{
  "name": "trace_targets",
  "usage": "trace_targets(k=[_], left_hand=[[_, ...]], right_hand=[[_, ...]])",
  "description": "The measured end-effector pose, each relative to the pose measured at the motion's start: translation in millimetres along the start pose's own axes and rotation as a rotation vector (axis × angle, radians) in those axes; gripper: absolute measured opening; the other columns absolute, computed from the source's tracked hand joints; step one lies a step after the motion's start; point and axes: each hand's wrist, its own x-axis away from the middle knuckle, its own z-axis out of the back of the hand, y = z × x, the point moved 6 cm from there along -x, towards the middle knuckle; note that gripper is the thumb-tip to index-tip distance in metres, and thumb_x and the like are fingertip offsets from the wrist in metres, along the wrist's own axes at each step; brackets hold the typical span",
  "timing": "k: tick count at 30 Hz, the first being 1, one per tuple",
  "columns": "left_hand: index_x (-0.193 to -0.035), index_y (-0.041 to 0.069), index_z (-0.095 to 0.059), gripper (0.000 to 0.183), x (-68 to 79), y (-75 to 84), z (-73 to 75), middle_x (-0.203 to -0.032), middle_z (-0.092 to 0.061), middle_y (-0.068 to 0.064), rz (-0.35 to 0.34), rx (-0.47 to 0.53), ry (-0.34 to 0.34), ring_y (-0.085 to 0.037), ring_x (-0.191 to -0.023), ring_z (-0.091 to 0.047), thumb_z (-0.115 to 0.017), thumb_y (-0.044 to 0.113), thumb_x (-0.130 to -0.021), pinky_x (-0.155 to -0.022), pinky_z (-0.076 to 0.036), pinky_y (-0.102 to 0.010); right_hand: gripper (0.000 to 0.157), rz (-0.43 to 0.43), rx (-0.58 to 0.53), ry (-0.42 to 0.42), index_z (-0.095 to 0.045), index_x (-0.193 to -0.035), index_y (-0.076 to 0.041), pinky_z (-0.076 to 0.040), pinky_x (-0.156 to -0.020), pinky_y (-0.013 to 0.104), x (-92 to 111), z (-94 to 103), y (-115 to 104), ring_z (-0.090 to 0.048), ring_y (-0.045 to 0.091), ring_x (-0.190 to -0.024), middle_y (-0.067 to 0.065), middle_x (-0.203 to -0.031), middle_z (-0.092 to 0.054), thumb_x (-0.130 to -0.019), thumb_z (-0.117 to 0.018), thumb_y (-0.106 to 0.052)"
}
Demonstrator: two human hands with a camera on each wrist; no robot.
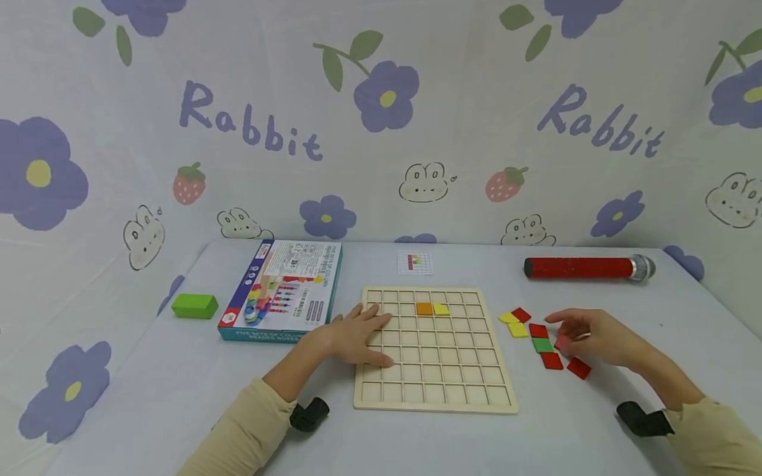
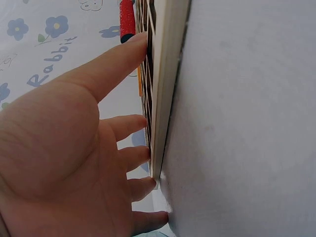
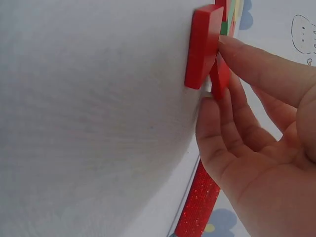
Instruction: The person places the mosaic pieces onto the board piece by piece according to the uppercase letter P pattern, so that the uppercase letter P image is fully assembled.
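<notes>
A wooden grid board (image 1: 437,393) lies on the table, with an orange tile (image 1: 424,309) and a yellow tile (image 1: 441,309) in neighbouring cells of an upper row. Fingers spread, my left hand (image 1: 357,336) rests on the board's left edge; in the left wrist view the fingertips (image 2: 140,153) touch its rim. At the right, my right hand (image 1: 595,340) pinches a red tile (image 3: 220,81) between thumb and fingers, tilted close to the table. Around that hand lie a green tile (image 1: 542,345), yellow tiles (image 1: 518,330) and several other red tiles (image 1: 551,361).
A boxed bead set (image 1: 292,284) lies left of the board, with a green block (image 1: 194,306) beyond it. Behind the board is a small pattern card (image 1: 415,262). A red microphone (image 1: 583,268) lies at the back right, before a printed cloth backdrop.
</notes>
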Motion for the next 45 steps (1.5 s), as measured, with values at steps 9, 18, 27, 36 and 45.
trace_targets(k=[9, 18, 27, 36, 45], left_hand=[[-0.153, 0.015, -0.023, 0.083, 0.9, -1.3, 1.2, -0.158, -0.01, -0.013, 0.014, 0.001, 0.0, -0.035, -0.143, -0.003, -0.061, 0.051, -0.089, -0.109, -0.011, -0.059], [-0.153, 0.015, -0.023, 0.083, 1.3, -2.6, 1.9, -0.158, -0.01, -0.013, 0.015, 0.007, 0.001, -0.035, -0.143, -0.003, -0.061, 0.051, -0.089, -0.109, -0.011, -0.059], [-0.153, 0.016, -0.023, 0.083, 1.0, -3.7, 0.5, -0.158, -0.01, -0.012, 0.015, 0.004, 0.002, -0.035, -0.143, -0.003, -0.062, 0.051, -0.088, -0.109, -0.011, -0.06], [-0.153, 0.016, -0.024, 0.084, -1.5, -4.5, -1.7, -0.158, -0.01, -0.011, 0.015, 0.009, 0.003, -0.034, -0.143, -0.002, -0.062, 0.052, -0.088, -0.11, -0.011, -0.058], [-0.153, 0.017, -0.025, 0.083, -1.9, -4.3, -2.6, -0.158, -0.011, -0.01, 0.021, 0.006, 0.006, -0.033, -0.144, -0.003, -0.062, 0.052, -0.087, -0.11, -0.011, -0.057]], right_hand=[[0.037, -0.044, 0.069, 0.06, -0.062, -0.118, 0.002, -0.053, -0.066, 0.032, -1, 9.9, -2, -0.055, 0.026, -0.085, 0.009, -0.092, -0.06, -0.082, -0.072, -0.004], [0.037, -0.139, 0.031, 0.127, -0.063, -0.118, 0.003, -0.054, -0.067, 0.033, -9, 11.2, -15, -0.058, 0.026, -0.084, 0.015, -0.098, -0.064, -0.086, -0.07, -0.014], [0.051, -0.18, -0.166, 0.04, -0.056, -0.127, 0.003, -0.053, -0.081, 0.039, -32, -4.8, -33, -0.061, 0.027, -0.095, 0.02, -0.115, -0.062, -0.089, -0.069, -0.029], [0.051, -0.19, -0.293, -0.003, -0.056, -0.128, 0.002, -0.053, -0.078, 0.029, -54, -24.5, -56, -0.061, 0.02, -0.089, 0.016, -0.116, -0.06, -0.089, -0.069, -0.028], [0.044, -0.187, -0.357, -0.035, -0.058, -0.125, 0.002, -0.053, -0.076, 0.026, -74, -44.1, -79, -0.062, 0.019, -0.085, 0.016, -0.113, -0.061, -0.088, -0.071, -0.02]])
